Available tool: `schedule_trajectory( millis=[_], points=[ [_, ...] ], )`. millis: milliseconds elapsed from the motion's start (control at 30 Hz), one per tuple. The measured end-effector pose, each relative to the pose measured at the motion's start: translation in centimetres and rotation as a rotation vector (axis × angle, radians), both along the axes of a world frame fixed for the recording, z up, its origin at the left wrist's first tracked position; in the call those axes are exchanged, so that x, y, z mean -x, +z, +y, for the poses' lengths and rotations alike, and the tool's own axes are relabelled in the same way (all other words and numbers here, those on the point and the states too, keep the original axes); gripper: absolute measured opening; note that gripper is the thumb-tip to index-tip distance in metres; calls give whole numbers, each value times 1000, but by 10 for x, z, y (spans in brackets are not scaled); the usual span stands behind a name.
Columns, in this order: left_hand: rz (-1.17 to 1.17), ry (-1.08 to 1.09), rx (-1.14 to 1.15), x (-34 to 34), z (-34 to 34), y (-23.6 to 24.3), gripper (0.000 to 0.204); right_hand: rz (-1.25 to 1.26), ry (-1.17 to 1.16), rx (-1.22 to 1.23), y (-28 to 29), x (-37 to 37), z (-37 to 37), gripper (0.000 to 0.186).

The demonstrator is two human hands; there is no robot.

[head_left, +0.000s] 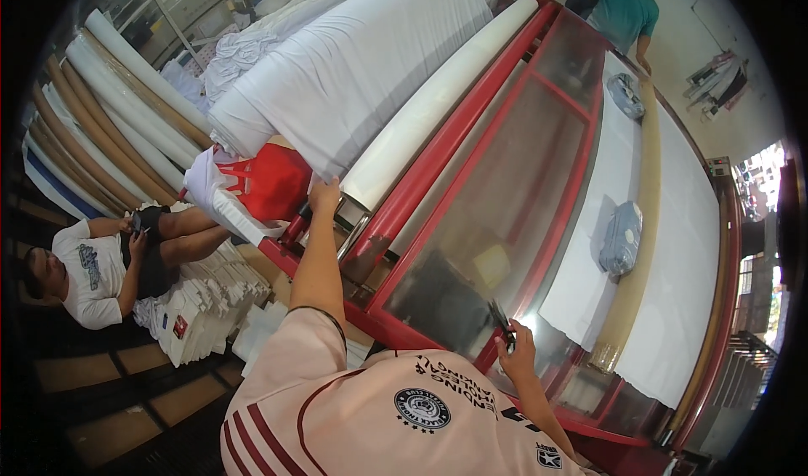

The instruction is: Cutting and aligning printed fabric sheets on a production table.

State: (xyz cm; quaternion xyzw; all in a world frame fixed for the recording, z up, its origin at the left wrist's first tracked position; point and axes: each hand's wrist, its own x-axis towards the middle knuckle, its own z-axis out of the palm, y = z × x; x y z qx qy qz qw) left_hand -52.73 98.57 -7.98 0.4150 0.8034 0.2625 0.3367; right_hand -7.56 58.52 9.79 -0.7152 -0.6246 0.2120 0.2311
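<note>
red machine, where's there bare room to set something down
The white sheet looks bare right of the tan tube, and, on its left, between the two blue packs. It is crowded around the left hand, with white cloth, white roll and red cloth close by.

2 wrapped bundles, 1 pair of scissors.

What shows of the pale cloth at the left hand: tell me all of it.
The pale cloth is a wide, greyish-white, matte sheet that looks like soft fabric. It stretches diagonally from the left of centre to the picture's top edge, which cuts it off. Its upper part is fairly smooth; lower down it hangs in soft folds, narrowing to a corner at the left hand's fingers. A glossy white roll lies to its right.
</note>
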Motion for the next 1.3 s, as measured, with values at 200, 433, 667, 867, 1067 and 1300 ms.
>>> schedule_trajectory(
  millis=[200, 433, 667, 867, 1067, 1300],
  points=[
    [-734, 353, 90, -19, 19, 20, 50, 2, 18, -155, -10, 12, 29, 52],
    [-1669, 621, -437, -15, 12, 55, 52, -31, 80, -256, 9, 27, 111, 51],
    [-357, 122, -878, -93, -56, 177, 55, 256, 66, -119, 27, 61, 200, 55],
    [198, -649, -1199, -138, -119, 190, 43, 888, -90, 109, 32, 94, 246, 61],
    [36, -1274, -1003, -178, -172, 156, 30, 1194, -371, 377, 36, 112, 259, 52],
    [85, -1266, -973, -170, -223, 159, 32, 815, -505, 245, -12, 128, 254, 18]
  ],
)
